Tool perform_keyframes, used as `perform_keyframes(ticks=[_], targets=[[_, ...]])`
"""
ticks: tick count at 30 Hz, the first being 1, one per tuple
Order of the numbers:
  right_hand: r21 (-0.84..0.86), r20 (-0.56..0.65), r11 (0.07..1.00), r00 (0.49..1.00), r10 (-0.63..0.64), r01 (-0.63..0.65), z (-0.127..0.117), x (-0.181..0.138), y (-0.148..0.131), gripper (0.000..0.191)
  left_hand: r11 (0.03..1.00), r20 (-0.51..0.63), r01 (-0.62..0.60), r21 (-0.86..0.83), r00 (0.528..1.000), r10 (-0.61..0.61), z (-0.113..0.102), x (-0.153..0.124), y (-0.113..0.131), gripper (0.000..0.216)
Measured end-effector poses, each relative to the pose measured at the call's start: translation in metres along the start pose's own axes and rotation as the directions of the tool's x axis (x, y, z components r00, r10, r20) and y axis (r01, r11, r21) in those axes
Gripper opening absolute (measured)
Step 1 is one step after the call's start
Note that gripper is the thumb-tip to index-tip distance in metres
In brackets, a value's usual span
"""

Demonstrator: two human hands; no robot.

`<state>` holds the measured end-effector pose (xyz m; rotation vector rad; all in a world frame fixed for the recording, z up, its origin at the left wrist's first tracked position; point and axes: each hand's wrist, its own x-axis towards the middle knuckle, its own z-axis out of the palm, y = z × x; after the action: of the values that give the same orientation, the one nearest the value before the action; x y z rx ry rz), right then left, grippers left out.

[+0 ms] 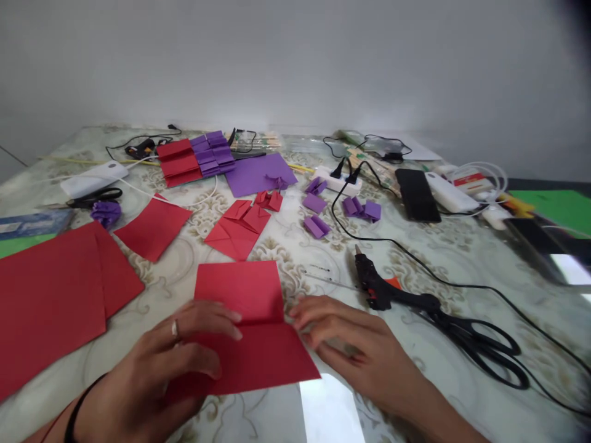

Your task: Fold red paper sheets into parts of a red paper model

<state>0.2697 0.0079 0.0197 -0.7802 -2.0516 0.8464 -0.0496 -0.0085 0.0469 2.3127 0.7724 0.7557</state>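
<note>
A red sheet of paper [263,354] lies in front of me, with a raised crease running across its middle. My left hand [184,357], wearing a ring, rests over the sheet's left side and holds it with bent fingers. At the right end of the crease, the closed fingertips of my right hand [341,338] grip the paper's edge; the thumb's contact is partly hidden. Just beyond the sheet sits a folded red paper piece [240,231]. To the right of my right hand lie a black glue gun [373,280] and black-handled scissors [480,344].
Large red sheets [50,301] cover the left side. Small folded purple pieces [316,224] lie beyond my hands, near a white power strip [337,179]. A black cable [415,264] crosses the right side. A phone [418,195] lies at the back right, purple paper [258,172] at the back.
</note>
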Motion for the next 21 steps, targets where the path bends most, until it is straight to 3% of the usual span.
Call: perform_keyframes(ticks=[3,7,11,17,21], targets=[[-0.054,0.155,0.996,0.985,0.075,-0.068,0.001,-0.003,0.003,0.034,0.999,0.131,0.041,0.018,0.99,-0.043,0.006,-0.007,-0.006,0.041],[-0.15,0.374,0.986,0.919,0.126,-0.074,0.005,-0.008,0.001,0.043,0.999,0.213,0.036,0.026,0.976,-0.041,0.011,-0.009,-0.012,0.057],[-0.162,0.423,0.985,0.898,0.121,-0.056,0.006,-0.007,-0.004,0.037,0.999,0.271,0.031,0.041,0.962,-0.041,0.01,-0.009,-0.012,0.071],[-0.251,0.59,0.967,0.786,0.184,-0.038,0.009,-0.004,-0.016,0.074,0.997,0.368,0.058,0.049,0.927,-0.072,0.009,-0.007,-0.006,0.074],[-0.282,0.64,0.959,0.741,0.203,-0.019,0.01,-0.003,-0.02,0.069,0.998,0.395,0.025,0.059,0.918,-0.046,0.009,-0.001,-0.003,0.068]])
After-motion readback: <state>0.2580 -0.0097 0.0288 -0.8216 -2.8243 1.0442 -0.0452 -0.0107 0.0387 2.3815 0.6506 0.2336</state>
